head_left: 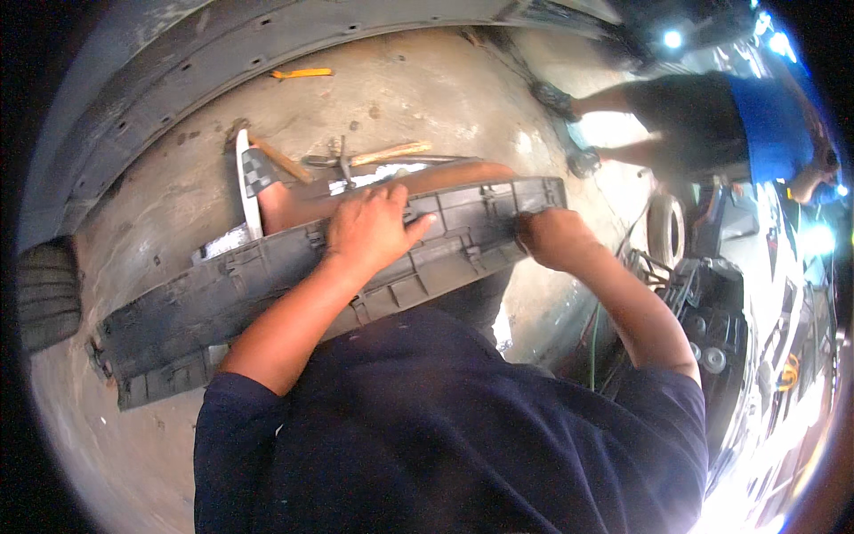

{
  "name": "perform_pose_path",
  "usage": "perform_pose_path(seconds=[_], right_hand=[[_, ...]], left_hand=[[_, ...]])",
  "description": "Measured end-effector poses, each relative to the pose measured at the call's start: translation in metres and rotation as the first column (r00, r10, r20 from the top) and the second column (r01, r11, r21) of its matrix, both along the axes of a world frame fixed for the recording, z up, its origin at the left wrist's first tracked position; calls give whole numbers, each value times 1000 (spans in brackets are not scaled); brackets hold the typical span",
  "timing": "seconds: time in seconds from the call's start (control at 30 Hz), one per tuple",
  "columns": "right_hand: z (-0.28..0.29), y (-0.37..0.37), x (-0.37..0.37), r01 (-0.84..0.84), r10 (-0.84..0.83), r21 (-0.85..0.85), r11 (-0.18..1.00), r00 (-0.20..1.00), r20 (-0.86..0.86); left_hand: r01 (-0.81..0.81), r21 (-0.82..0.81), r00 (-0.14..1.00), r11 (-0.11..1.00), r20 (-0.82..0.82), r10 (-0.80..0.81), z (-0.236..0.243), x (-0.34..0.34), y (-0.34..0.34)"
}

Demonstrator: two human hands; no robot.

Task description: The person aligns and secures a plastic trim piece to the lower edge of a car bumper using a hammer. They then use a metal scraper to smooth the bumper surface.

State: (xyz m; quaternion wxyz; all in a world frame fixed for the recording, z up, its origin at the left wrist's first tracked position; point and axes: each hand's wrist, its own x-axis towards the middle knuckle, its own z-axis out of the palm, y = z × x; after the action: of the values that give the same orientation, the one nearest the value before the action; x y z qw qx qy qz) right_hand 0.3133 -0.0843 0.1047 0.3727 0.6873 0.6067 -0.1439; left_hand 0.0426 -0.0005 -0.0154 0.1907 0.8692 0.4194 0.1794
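The panel looked light, stiff, best held by both ends; left hand lay spread, right hand's grip unclear.

Workshop-like interior: floor, surroundings, light

Floor: bare, greyish-tan, marked by dark stains and pale patches. Upper edge: spanned by a long grey panel, pierced by small holes. Far left: occupied by a dark treaded tyre. Right: crowded by dark machine parts. Light: concentrated at right, where detail is washed out by white glare.
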Motion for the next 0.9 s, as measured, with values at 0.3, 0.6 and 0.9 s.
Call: perform_pose_path(seconds=[0.3,0.6,0.9], right_hand=[[51,65,-108,99,131,251,963,641,-756],[32,64,-313,-286,734,680,675,354,-580],[34,15,-440,-467,842,756,458,-44,-538]], left_hand=[[216,-486,524,847,790,319,6,-17,10],[666,-619,-332,415,253,909,57,-148,-21],[530,-512,-686,676,210,697,72,-268,-123]])
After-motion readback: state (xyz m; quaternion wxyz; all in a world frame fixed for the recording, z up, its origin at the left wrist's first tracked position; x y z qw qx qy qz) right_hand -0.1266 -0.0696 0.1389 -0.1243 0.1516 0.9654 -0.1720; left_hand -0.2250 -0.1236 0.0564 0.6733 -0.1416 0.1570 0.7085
